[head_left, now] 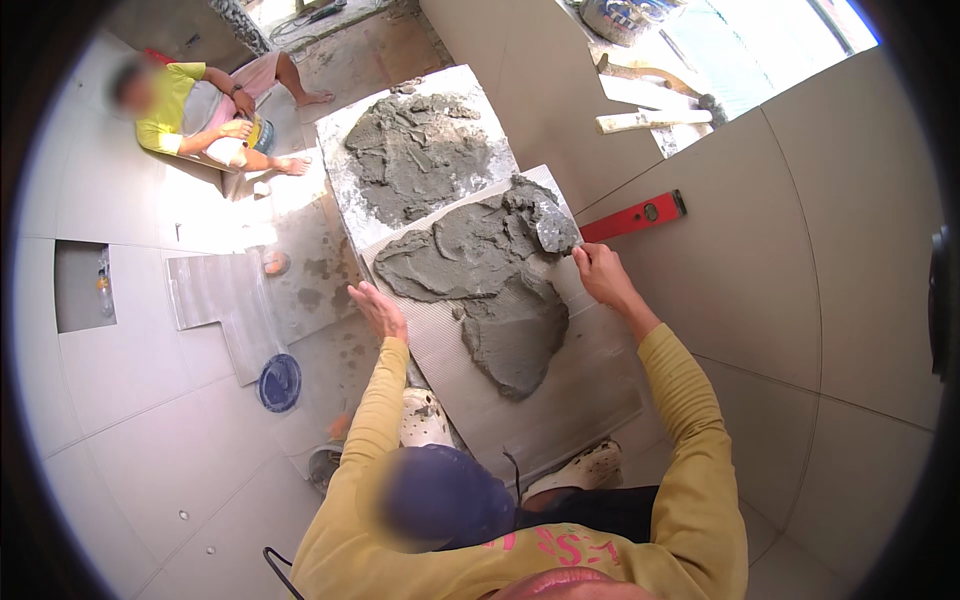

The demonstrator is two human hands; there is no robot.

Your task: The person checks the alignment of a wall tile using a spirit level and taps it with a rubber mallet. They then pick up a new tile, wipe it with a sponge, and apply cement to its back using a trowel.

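My right hand [605, 275] is closed round the handle of a trowel [555, 234]. The trowel's mortar-smeared blade lies against a lump at the far right of the wet grey mortar [460, 250]. That mortar covers much of the ribbed back of a large tile [440, 345], thick and uneven, with a lobe toward me. My left hand [380, 312] is open, fingers stretched out, at the tile's left edge and holding nothing. Just beyond the tile, a whitish board [335, 140] carries another spread of mortar [415, 150].
A red spirit level [635, 217] leans by the right wall. Hammers [650, 120] and a bucket [625, 18] sit on the ledge. At left are a cut tile piece [215, 290] and a blue round container [280, 382]. Another person [215, 110] sits at far left.
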